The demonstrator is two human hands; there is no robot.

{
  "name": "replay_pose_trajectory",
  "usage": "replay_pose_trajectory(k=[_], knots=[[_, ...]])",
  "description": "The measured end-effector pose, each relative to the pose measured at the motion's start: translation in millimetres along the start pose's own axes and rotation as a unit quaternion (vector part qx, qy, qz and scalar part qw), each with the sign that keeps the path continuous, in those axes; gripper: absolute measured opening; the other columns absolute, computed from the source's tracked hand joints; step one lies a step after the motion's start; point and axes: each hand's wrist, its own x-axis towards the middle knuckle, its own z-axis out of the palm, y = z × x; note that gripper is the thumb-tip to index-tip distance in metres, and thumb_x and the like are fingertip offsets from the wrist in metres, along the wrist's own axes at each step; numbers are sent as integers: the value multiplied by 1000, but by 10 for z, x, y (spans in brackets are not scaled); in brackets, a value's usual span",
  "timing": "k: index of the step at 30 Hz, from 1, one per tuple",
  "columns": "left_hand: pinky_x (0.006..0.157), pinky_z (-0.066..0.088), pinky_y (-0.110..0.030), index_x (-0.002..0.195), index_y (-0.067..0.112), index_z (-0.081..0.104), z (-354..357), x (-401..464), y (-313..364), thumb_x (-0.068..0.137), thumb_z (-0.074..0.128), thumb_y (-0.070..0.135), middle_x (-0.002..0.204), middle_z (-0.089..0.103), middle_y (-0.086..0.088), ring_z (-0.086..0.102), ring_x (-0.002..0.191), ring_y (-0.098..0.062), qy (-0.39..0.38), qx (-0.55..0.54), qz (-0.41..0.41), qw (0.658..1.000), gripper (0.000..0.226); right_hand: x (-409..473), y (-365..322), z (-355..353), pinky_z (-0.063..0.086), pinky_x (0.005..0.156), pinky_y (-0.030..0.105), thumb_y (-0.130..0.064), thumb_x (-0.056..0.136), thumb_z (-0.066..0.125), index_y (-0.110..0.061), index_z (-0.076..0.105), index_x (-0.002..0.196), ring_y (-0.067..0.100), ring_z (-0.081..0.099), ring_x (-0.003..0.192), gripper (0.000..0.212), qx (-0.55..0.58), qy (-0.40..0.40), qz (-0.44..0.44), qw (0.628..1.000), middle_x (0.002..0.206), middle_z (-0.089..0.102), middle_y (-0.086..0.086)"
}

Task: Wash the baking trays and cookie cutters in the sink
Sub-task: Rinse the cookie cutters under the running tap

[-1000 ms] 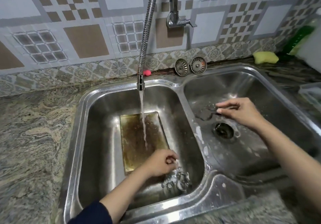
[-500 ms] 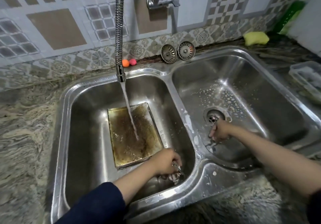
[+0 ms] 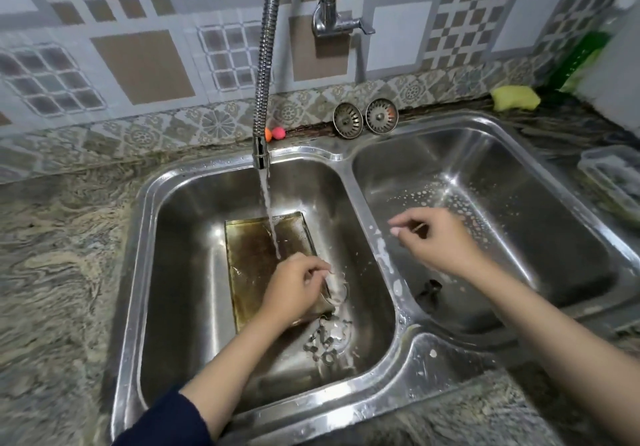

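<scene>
The baking tray (image 3: 258,262), brown and stained, lies flat on the bottom of the left basin of the steel double sink (image 3: 346,160), partly under the left hand (image 3: 294,290). Water from the hose tap (image 3: 265,92) falls onto the tray just beyond that hand. The left hand has its fingers curled round a round metal cookie cutter (image 3: 335,290), held in the running water above the tray's near corner. Just nearer than that hand, a heap of more cookie cutters (image 3: 327,340) lies on the basin floor. The right hand (image 3: 438,241) hovers over the right basin with fingers loosely bent and holding nothing. Below its wrist, one dark cutter (image 3: 429,293) lies on the soapy floor of that basin. Far beyond the right hand, a yellow sponge (image 3: 516,97) sits on the surface (image 3: 62,238).
</scene>
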Motion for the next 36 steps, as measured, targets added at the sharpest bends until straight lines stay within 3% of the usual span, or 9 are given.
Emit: replay_pose_trajectory(k=[2,5,9,13,18,21,25,31,36], knots=[[64,37,-4,96,22,73,-166,66,13,87,63,19,84,62,4,53,69,0,94,-8,-18,995,15,-49,-177,196,53,68,27,-16,85,68,-19,74,95,17,66,67,12,56,-55,-5,997,77,73,2],[65,33,3,94,18,74,-389,140,24,85,64,13,84,64,-1,47,66,7,198,-3,-27,980,14,13,-325,610,52,75,22,-24,85,69,-29,66,109,8,64,68,25,79,-111,-10,991,73,70,1],[69,33,6,94,13,74,-575,165,-14,84,63,8,88,65,-7,54,73,-6,254,-16,-34,966,16,252,-543,1057,54,76,30,-22,84,68,-32,64,113,13,57,63,31,175,-70,-8,982,63,58,-2],[77,55,-17,97,20,72,-637,160,-99,87,62,13,96,64,-1,65,85,-11,260,-111,-61,957,16,408,-742,1221,48,73,13,-13,86,67,-17,69,113,0,59,75,27,178,-42,-41,982,85,65,-10],[84,56,-36,97,21,72,-735,187,-172,87,62,13,92,70,10,66,89,-7,273,-140,-77,949,16,521,-850,1316,50,82,16,-11,85,68,-19,72,109,5,65,92,25,183,-36,-56,981,102,71,-6],[87,54,-39,96,20,73,-716,231,-164,86,62,12,91,71,9,66,91,-9,261,-163,-88,947,16,568,-837,1319,48,77,9,-10,85,68,-19,72,107,4,64,90,24,194,-27,-55,979,99,71,-5],[77,58,-46,93,24,72,-667,288,-115,88,61,15,93,72,3,70,80,-17,238,-238,-125,934,15,621,-747,1280,54,87,29,-9,85,69,-22,74,103,6,65,89,23,184,-14,-57,981,95,70,-10],[59,56,-30,104,13,68,-635,318,22,92,57,14,96,70,-8,72,71,-17,203,-341,-183,900,16,652,-660,1212,55,88,32,-6,85,67,-29,73,97,9,66,95,27,194,-8,-47,980,99,72,-7],[67,58,-37,94,24,70,-690,299,-57,92,58,13,95,72,-6,73,72,-18,205,-350,-188,894,17,653,-721,1263,54,90,33,-6,85,67,-21,75,97,8,66,95,21,185,-24,-48,981,95,71,-10]])
